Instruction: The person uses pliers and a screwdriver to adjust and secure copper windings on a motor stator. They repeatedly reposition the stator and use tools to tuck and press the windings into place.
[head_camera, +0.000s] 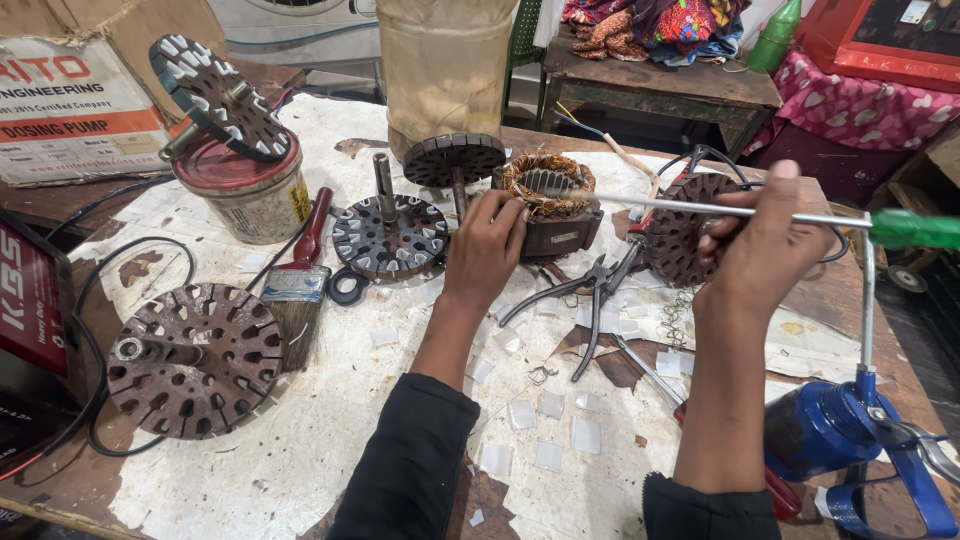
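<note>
My left hand (487, 245) rests against the near side of a dark stator (552, 205) wound with copper wire, holding it steady on the table. In my right hand (765, 240) is a long screwdriver (700, 208) with a green handle sticking out to the right. Its steel shaft runs leftward and its tip reaches the copper windings. Behind my right hand lies a brown slotted rotor (680, 228).
Several rotors lie about: a large rusty one (195, 358) at the near left, one with a shaft (390, 235), one on a paint tin (245, 190). A paintbrush (298, 285), pliers (590, 300), paper squares (550, 410) and a blue oil can (835, 425) surround my arms.
</note>
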